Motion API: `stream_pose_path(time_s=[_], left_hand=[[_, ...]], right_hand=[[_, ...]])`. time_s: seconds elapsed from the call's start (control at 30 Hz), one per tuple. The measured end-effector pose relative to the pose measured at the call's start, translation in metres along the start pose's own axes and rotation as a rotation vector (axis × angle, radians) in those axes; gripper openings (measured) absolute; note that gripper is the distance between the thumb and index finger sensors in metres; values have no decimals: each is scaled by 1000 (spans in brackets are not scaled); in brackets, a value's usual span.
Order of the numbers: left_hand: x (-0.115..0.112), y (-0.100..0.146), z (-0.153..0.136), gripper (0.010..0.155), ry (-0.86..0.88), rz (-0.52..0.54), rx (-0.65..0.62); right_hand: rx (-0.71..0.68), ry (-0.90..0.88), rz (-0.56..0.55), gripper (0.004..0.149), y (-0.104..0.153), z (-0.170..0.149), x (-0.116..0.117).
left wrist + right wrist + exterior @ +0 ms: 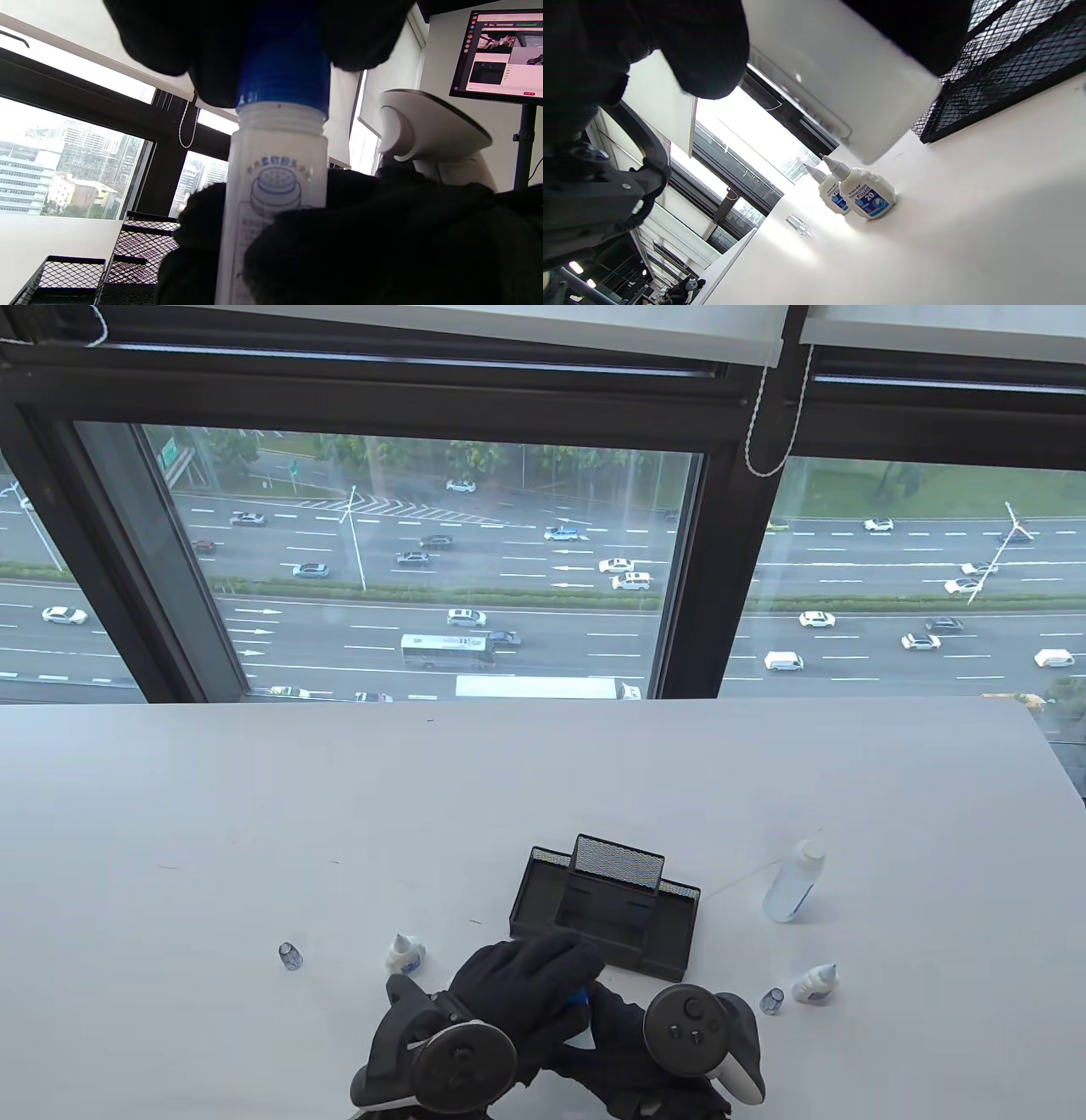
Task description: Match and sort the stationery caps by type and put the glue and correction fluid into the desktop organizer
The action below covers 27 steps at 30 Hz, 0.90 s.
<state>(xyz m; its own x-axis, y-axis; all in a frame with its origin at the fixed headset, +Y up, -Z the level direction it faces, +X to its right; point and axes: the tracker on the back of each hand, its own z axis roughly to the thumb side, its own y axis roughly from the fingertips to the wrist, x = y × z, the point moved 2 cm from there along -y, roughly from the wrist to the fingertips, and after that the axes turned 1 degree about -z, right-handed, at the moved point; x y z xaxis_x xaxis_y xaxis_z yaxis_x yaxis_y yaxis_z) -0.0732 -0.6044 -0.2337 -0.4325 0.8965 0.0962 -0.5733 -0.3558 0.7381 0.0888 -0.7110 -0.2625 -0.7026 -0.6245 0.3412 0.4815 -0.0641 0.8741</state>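
- Left hand [526,976] sits at 6 o'clock on the table [254,814], fingers curled over the blue cap [283,63] of a white glue bottle [271,190].
- Right hand [619,1044] is wrapped round the bottle body below the cap; the bottle stands upright between both hands, cap at the top.
- In the table view only a sliver of blue shows between the gloves.
- Black mesh organizer [607,912] is just past the hands at 12 o'clock.
- Correction fluid bottle [405,954] lies at 10 o'clock of the hands, a small clear cap [290,956] further toward 9.
- Second correction fluid bottle [816,984] and a clear cap [771,1001] lie at 3 o'clock.
- Clear bottle [793,882] lies at 2 o'clock.
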Motion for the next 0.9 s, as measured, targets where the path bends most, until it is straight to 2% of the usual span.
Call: stream_pose_path(time_s=[0.13,0.3,0.33,0.43,0.5,0.57,0.63,0.7,0.73,0.77,0.8,0.83,0.9], left_hand=[[-1,1,1,55,47,36,-10],[-5,-4,2,57,136,-150,-122],[-5,-3,1,58,136,-147,-113],[-2,2,-5,72,122,36,-2],[-1,3,-6,75,73,67,39],[0,2,-4,70,86,33,12],[-3,-1,0,67,159,-150,-83],[-4,-1,-2,68,179,-193,-107],[-4,-1,-2,69,173,-181,-106],[-4,0,-3,76,154,-150,-94],[-3,2,-3,85,111,-78,-57],[-2,3,-3,88,58,-17,-17],[1,6,-1,82,6,75,22]], right_hand=[[-4,-17,-2,71,0,0,-1],[-12,-30,6,70,0,0,-1],[-16,-36,4,71,1,0,-1],[-35,-59,-12,70,2,3,-2],[-45,-58,-25,70,3,5,-4],[-44,-51,-34,70,3,5,-5],[-48,-55,-35,70,4,5,-5],[-45,-47,-37,70,4,5,-5],[-45,-49,-37,70,4,5,-5],[-44,-51,-36,70,4,5,-5],[-46,-55,-32,70,4,6,-5],[-47,-55,-32,70,4,6,-4],[-50,-46,-32,70,4,7,-4]])
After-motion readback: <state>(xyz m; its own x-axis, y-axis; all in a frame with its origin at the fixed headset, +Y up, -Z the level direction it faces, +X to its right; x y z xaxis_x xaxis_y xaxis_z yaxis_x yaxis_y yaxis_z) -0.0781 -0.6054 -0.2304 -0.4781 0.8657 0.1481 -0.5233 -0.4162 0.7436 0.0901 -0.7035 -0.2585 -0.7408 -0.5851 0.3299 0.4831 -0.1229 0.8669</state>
